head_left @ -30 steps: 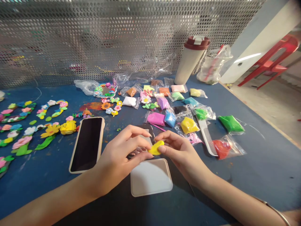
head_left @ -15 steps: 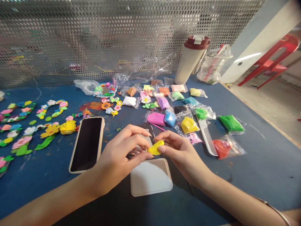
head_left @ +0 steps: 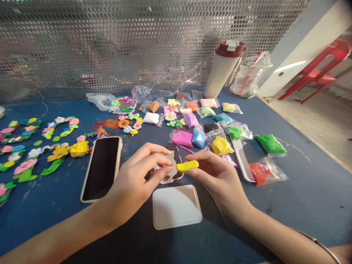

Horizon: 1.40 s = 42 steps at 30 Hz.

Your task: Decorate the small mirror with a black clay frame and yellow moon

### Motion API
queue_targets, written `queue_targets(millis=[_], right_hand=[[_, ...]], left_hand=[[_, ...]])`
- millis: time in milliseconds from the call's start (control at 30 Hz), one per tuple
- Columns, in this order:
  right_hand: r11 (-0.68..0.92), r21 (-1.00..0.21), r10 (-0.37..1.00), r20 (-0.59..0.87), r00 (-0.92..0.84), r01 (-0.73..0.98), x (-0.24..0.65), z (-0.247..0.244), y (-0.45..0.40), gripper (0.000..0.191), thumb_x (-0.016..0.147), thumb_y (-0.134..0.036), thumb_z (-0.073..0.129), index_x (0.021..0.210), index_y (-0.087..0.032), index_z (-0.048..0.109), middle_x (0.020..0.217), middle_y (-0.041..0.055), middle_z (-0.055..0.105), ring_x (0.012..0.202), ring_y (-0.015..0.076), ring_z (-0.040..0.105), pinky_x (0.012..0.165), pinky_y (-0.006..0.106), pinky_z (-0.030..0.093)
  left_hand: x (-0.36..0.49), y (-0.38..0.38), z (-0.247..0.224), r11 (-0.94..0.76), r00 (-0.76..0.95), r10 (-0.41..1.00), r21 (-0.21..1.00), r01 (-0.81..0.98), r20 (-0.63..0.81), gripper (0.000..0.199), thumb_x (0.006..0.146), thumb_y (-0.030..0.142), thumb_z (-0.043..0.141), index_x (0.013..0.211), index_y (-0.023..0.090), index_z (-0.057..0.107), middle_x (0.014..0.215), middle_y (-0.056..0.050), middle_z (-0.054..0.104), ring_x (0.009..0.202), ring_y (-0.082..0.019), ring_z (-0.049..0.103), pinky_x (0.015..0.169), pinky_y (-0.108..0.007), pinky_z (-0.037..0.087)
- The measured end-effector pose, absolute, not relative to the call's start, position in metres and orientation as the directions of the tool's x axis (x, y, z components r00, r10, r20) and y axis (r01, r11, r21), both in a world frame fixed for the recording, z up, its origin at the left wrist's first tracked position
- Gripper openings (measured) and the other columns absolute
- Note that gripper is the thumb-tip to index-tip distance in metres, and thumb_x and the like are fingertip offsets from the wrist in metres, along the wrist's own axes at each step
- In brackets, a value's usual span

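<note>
A short yellow roll of modelling clay (head_left: 187, 167) is pinched between the thumb and fingers of my right hand (head_left: 218, 179). My left hand (head_left: 145, 176) is just left of it, its thumb and a fingertip together with nothing visible between them, a small gap from the clay. Beneath the fingers lies a small mirror (head_left: 173, 167) with a wavy black-and-white frame, partly hidden by my left hand. Closer to me, a white rounded rectangular board (head_left: 177, 207) rests flat on the table.
On the blue table (head_left: 302, 198), a phone (head_left: 101, 170) lies left, beside finished clay decorations (head_left: 59, 152). Bags of coloured clay, including a yellow one (head_left: 221, 146), spread behind my hands. A white comb (head_left: 243, 161) lies right; a tumbler (head_left: 224, 71) stands behind, against a perforated metal panel (head_left: 110, 47).
The yellow clay has turned from a flatter, drop-like look to a longer roll, now in my right hand alone. My left fingertips have drawn slightly away, uncovering more of the mirror.
</note>
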State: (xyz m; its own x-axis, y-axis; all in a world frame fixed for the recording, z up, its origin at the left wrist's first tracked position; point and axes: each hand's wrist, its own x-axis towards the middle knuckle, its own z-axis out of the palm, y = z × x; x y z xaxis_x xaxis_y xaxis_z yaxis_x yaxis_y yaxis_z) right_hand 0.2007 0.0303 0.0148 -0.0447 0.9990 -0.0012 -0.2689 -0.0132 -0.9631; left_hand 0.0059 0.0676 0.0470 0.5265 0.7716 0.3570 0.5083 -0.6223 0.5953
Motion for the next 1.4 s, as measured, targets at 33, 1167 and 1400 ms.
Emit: queue_targets(millis=[33,1167,1400], right_hand=[[0.023,-0.973,0.999,0.031,-0.03,-0.228,0.201,0.015,0.03,0.014,0.078,-0.023,0.073,0.091,-0.025,0.068,0.09,-0.0005,0.068,0.085,0.0148,0.065,0.078,0.027,0.053],[0.389,-0.885,0.92,0.384,-0.073,0.257,0.202,0.014,0.026,0.011,0.084,-0.024,0.066,0.095,-0.025,0.064,0.087,0.0033,0.068,0.083,0.0192,0.062,0.073,0.033,0.05],[0.38,-0.891,0.925,0.373,-0.074,0.249,0.202,0.014,0.025,0.01,0.085,-0.024,0.065,0.095,-0.025,0.064,0.086,0.0031,0.067,0.083,0.0189,0.062,0.073,0.033,0.049]], left_hand=[[0.006,0.067,0.046,-0.628,0.528,0.768,0.586,0.512,0.362,0.014,0.088,0.011,0.057,0.09,0.023,0.064,0.106,-0.001,0.06,0.096,-0.012,0.061,0.081,-0.02,0.052],[-0.006,0.062,0.025,-0.847,0.737,0.493,0.062,0.528,0.462,0.026,0.093,0.019,0.05,0.116,0.02,0.062,0.107,-0.007,0.07,0.096,-0.02,0.068,0.086,-0.031,0.055],[-0.005,0.062,0.027,-0.849,0.746,0.49,0.055,0.525,0.451,0.025,0.094,0.018,0.048,0.115,0.02,0.061,0.109,-0.007,0.07,0.098,-0.02,0.067,0.084,-0.03,0.054]])
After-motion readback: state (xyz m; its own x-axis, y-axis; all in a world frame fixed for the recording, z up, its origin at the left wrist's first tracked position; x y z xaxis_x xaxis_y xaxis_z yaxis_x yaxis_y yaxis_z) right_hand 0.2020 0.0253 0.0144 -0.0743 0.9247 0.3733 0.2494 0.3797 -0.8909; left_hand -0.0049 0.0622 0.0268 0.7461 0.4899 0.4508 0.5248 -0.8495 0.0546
